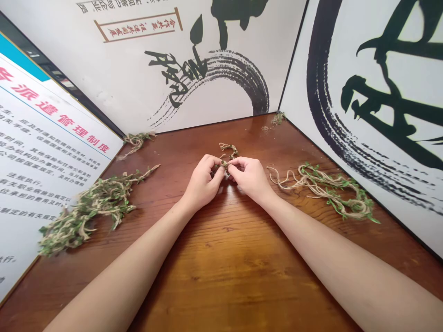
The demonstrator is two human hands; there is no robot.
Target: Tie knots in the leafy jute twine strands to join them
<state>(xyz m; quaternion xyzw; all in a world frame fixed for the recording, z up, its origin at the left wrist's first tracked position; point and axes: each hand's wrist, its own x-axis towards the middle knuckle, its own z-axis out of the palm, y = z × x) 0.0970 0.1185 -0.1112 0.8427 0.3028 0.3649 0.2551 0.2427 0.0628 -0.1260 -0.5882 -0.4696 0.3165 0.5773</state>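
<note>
Both hands meet over the middle of the wooden table, fingertips nearly touching. My left hand (206, 180) pinches a thin twine strand with green leaves (228, 148). My right hand (249, 176) pinches the same strand just to the right. Part of the strand curls on the table beyond the fingers; the piece between the fingertips is small and mostly hidden. To the left lies a thick bundle of leafy twine (100, 203). On the right is a looser looped bunch of leafy twine (341, 193), its bare ends trailing toward my right hand.
The wooden table (221, 276) is enclosed by white printed panels with dark brush lettering (221, 92) at the back and right. A text board (44, 152) leans at the left. Small twine scraps lie in the back left corner (136, 142) and back right corner (278, 118).
</note>
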